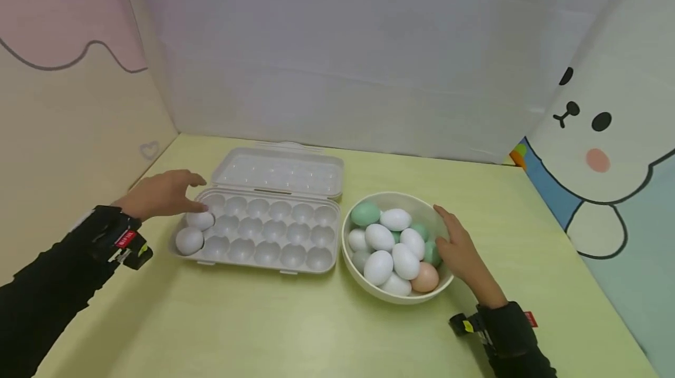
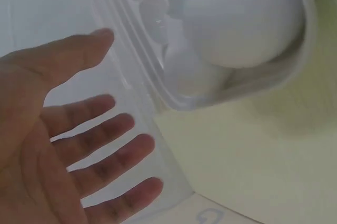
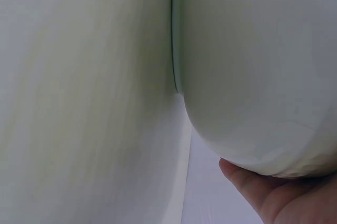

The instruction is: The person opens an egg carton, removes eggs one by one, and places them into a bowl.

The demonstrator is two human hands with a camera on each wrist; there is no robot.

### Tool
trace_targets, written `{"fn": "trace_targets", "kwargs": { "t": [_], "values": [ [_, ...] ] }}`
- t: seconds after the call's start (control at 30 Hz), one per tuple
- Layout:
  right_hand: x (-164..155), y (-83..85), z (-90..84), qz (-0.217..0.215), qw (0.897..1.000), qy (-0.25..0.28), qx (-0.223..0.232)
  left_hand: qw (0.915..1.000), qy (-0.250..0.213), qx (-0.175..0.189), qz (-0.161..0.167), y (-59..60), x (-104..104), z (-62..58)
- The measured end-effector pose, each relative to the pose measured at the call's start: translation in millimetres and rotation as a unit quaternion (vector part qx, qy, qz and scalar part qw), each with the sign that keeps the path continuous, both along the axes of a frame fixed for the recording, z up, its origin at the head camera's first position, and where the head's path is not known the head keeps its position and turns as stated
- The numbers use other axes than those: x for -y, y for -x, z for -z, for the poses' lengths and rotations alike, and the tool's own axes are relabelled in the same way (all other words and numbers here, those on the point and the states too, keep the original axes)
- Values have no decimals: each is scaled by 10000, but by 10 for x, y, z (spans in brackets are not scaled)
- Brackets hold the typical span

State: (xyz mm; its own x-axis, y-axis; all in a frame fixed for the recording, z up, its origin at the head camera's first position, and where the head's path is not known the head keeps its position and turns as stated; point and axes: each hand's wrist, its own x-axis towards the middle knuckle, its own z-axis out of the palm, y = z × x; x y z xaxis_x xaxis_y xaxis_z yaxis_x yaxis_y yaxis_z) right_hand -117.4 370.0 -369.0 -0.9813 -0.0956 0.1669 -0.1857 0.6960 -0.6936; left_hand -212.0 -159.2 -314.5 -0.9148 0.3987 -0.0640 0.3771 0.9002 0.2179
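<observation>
A white plastic egg carton lies with its lid folded back. Two white eggs sit in its left end, a nearer egg and a farther egg. My left hand hovers over that end, fingers spread and palm bare in the left wrist view, apart from the egg. To the right stands a cream bowl piled with white, green and one brownish egg. At the bowl's right rim, my right hand grips with thumb inside and fingers against the outer wall.
Behind the yellow tabletop rises a white sheet. A printed wall borders the left side, and another with a cartoon animal borders the right.
</observation>
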Motion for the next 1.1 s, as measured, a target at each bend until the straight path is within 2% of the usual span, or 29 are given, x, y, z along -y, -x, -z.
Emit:
{"fn": "trace_targets", "kwargs": {
  "t": [0.1,0.17,0.27,0.4,0.57,0.7,0.83,0.97,1.03,1.1],
  "values": [
    [7,-6,-2,-34,10000,26,-43,9983,183,521,174,9,73,122],
    [-10,-23,7,-38,9999,72,-68,9967,262,678,375,40,56,182],
    [-23,-34,11,-51,9999,105,-66,9944,248,888,510,81,19,231],
    [-20,-33,2,-41,9999,109,-17,9929,342,1090,319,123,-37,224],
    [5,-22,-14,-19,9999,105,14,9932,704,929,76,143,-84,209],
    [18,-15,-18,-7,9999,108,63,9950,893,399,211,160,-148,160],
    [20,-10,-17,21,9999,106,68,9933,929,-139,679,185,-321,-48],
    [16,-1,-17,26,9999,109,43,9887,405,-369,1398,156,-642,-272],
    [14,3,-18,20,9999,114,44,9815,-76,-292,1891,125,-851,-345],
    [10,5,-17,27,9999,109,41,9678,-536,-144,2457,87,-1077,-385]
  ]
}}
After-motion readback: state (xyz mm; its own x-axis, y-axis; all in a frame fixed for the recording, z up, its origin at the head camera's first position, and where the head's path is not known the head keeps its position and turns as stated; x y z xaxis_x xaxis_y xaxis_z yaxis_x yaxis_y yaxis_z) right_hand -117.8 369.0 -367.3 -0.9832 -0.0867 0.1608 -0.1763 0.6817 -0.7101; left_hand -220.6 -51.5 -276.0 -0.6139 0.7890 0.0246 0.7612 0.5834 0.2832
